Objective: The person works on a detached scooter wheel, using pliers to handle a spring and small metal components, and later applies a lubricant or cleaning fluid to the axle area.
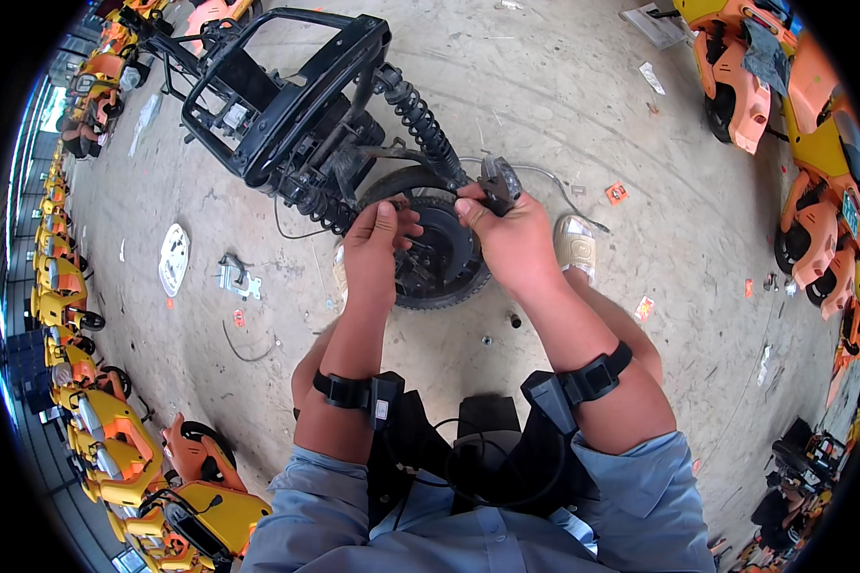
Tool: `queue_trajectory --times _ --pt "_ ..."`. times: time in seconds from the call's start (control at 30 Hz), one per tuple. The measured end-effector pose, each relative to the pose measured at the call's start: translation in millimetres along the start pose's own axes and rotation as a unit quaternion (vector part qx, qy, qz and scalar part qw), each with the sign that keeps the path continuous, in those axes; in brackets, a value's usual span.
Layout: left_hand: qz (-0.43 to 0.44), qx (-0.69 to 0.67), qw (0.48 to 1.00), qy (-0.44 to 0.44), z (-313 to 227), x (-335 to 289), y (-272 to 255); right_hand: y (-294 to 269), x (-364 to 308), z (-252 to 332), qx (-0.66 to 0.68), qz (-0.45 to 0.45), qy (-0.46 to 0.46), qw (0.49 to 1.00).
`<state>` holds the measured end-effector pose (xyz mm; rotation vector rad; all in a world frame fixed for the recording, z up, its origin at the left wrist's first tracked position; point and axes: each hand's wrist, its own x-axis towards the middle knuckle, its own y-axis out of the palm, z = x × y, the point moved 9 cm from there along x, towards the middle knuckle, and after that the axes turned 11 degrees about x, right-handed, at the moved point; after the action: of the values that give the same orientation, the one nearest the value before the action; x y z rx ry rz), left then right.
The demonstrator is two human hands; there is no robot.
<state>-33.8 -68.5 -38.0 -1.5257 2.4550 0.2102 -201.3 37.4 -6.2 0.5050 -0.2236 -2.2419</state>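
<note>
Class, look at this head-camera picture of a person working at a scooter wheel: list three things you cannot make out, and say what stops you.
1. Head view: the wheel hub, covered by the left hand and its fingers.
2. Head view: what the right hand holds; only a dark part shows above the grip.
3. Head view: the small bits on the floor, too small to identify.

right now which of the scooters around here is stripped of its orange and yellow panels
The black scooter frame lying on the concrete before the hands; the scooters along both edges wear orange and yellow bodywork.
</note>
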Motion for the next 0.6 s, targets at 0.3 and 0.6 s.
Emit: queue_trajectory --times 0.3,0.6 --pt "0.034 -0.039 0.994 0.095 -14.6 -2.9 3.2 1.0 -8.5 -11.6 0.006 0.021 0.153 0.988" --pt "0.042 0.052 0.987 0.148 -31.5 -7.8 2.9 2.5 -21.8 -40.1 0.183 0.03 0.367 0.912"
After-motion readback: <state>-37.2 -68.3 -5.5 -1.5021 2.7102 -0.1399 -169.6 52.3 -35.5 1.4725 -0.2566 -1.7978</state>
